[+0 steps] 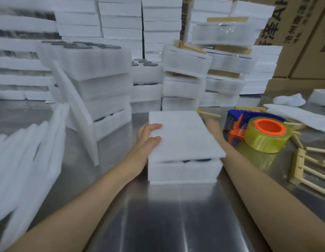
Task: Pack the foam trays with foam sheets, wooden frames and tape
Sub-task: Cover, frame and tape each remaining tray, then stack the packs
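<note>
Loose sheets lean left of the tray. The left hand pinches the left edge of the sheet lying on the tray. The right hand is at the sheet's right edge, mostly hidden, so its grip cannot be told. Right of the tray lie tape, then frames.

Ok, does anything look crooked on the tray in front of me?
Yes. The foam sheet sits askew on the foam tray: its near right corner overhangs, and a gap shows dark contents beneath. The left hand holds its left edge.
</note>
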The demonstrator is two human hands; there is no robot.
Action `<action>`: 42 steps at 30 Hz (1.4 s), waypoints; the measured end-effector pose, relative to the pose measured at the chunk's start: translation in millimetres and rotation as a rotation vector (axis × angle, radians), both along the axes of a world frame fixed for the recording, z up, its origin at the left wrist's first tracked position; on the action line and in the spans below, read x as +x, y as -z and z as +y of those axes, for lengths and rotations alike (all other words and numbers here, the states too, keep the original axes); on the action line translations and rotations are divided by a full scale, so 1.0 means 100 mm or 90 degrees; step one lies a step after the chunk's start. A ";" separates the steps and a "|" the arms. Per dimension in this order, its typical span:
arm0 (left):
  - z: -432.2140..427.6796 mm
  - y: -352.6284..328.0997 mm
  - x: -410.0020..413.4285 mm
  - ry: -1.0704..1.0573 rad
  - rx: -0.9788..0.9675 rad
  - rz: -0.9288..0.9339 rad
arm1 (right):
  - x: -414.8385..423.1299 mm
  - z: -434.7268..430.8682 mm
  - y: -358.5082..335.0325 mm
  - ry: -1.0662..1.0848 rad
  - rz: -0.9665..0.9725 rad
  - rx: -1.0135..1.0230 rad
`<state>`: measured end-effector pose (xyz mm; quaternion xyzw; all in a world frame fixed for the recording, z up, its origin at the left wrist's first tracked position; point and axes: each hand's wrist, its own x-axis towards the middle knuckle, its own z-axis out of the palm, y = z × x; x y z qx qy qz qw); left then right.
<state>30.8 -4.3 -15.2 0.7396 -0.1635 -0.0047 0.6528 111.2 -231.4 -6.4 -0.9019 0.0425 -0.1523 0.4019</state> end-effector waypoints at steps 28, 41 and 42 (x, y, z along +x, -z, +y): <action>-0.01 0.01 0.06 0.054 -0.030 0.028 | -1.06 0.28 -0.54 -0.298 -0.201 0.265; -0.08 0.11 0.34 -0.031 -0.009 0.031 | -1.14 0.25 -0.54 -0.397 -0.092 -0.091; -0.07 0.10 0.32 -0.035 -0.010 0.034 | -1.13 0.25 -0.53 -0.394 -0.102 -0.097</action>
